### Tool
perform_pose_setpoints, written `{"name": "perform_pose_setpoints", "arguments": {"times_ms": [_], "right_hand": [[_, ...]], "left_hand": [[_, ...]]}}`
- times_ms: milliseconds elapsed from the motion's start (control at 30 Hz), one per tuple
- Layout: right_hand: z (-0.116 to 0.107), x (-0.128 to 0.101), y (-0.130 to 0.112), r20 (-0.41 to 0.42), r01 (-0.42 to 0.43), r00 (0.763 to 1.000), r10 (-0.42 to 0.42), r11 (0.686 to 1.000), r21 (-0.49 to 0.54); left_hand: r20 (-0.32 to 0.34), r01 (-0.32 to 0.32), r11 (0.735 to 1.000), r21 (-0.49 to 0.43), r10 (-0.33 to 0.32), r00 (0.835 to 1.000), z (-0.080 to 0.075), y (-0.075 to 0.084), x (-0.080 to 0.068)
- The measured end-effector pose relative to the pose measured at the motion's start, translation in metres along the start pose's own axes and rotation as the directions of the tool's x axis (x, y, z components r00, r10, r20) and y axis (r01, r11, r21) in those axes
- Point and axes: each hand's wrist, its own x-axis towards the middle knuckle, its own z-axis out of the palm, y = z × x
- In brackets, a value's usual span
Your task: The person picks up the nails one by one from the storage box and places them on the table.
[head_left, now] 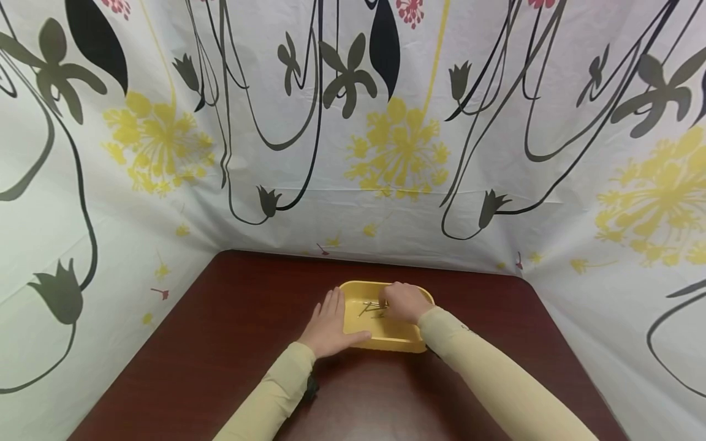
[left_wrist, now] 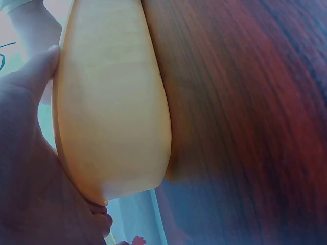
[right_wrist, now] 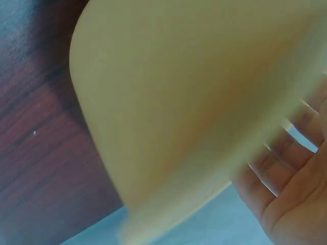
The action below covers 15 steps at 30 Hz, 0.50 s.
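Note:
A shallow yellow tray (head_left: 386, 346) sits on a dark red-brown table (head_left: 220, 343). Several thin metal pins (head_left: 368, 307) lie inside it. My left hand (head_left: 328, 327) rests flat against the tray's left wall, fingers straight and thumb along the front wall. The left wrist view shows the tray's outer wall (left_wrist: 112, 112) against that hand (left_wrist: 25, 168). My right hand (head_left: 402, 303) reaches into the tray from the right, fingers bent down onto the pins with their tips hidden. In the right wrist view the tray wall (right_wrist: 194, 102) blocks most of the right hand (right_wrist: 296, 194).
A white flower-patterned curtain (head_left: 386, 153) closes in the table at the back and on both sides. Bare tabletop (head_left: 182, 380) spreads to the tray's left, right and front. Both cream-sleeved forearms cross the near half of the table.

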Motion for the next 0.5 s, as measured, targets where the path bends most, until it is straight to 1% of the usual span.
{"name": "perform_pose_setpoints", "arguments": {"times_ms": [100,233,400,500], "right_hand": [[0.009,0.003,0.003,-0.007,0.014,1.000,-0.014,0.999,-0.040],[0.019,0.006,0.006,-0.018,0.028,0.999,-0.029,0.998,-0.052],[0.028,0.006,0.009,0.001,0.005,1.000,-0.005,0.997,-0.082],[0.030,0.006,0.009,-0.005,-0.005,1.000,0.005,0.996,-0.087]], "left_hand": [[0.002,0.002,1.000,-0.003,-0.002,1.000,0.002,-0.001,0.001],[-0.002,0.000,1.000,0.002,0.000,1.000,0.003,-0.003,0.002],[-0.015,-0.010,1.000,-0.003,0.010,1.000,0.003,-0.002,0.001],[-0.018,-0.009,1.000,0.001,0.009,1.000,0.002,-0.002,0.001]]}}
